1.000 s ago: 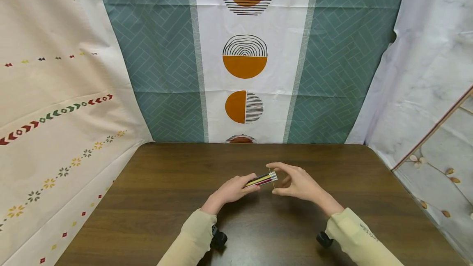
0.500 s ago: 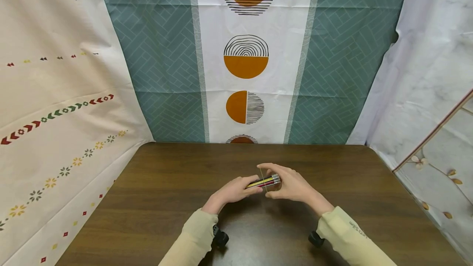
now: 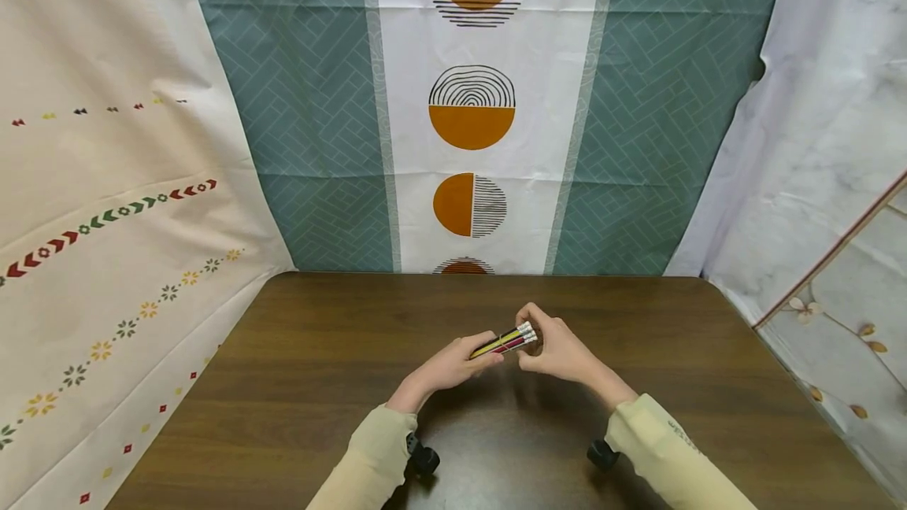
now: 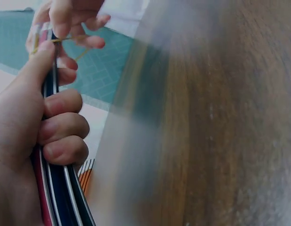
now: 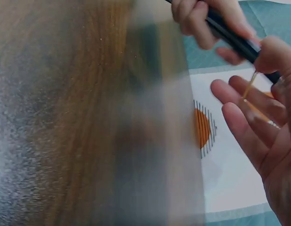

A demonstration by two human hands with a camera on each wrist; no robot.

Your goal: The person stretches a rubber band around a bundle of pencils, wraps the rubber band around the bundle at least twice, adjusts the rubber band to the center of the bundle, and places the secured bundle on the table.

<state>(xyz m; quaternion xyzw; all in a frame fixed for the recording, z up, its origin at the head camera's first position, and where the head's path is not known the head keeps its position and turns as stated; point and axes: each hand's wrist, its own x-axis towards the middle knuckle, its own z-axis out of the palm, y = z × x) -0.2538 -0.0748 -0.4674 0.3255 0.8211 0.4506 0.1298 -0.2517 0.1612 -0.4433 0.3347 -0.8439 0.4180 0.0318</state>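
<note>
My left hand (image 3: 449, 364) grips a bundle of pencils (image 3: 515, 337), yellow, red and dark, with their white eraser ends pointing right. In the left wrist view its fingers curl round the striped pencil shafts (image 4: 51, 188), and the thumb lies along them near the eraser ends. A thin yellowish rubber band (image 3: 502, 343) runs across the bundle just ahead of the left fingertips. My right hand (image 3: 563, 349) curves its thumb and fingers around the eraser ends. A stretch of the rubber band (image 5: 249, 84) reaches from the pencils to the right hand's fingers in the right wrist view.
Both hands are over a dark brown wooden table (image 3: 319, 384). A teal and white patterned cloth (image 3: 319, 140) hangs behind its far edge. Light patterned cloths flank the left and right sides. Black camera mounts (image 3: 425, 459) sit under both wrists.
My right hand has slid the stretched rubber band leftward over the eraser ends onto the pencils, then drawn its fingers back slightly right. The left hand has stayed nearly still, holding the bundle.
</note>
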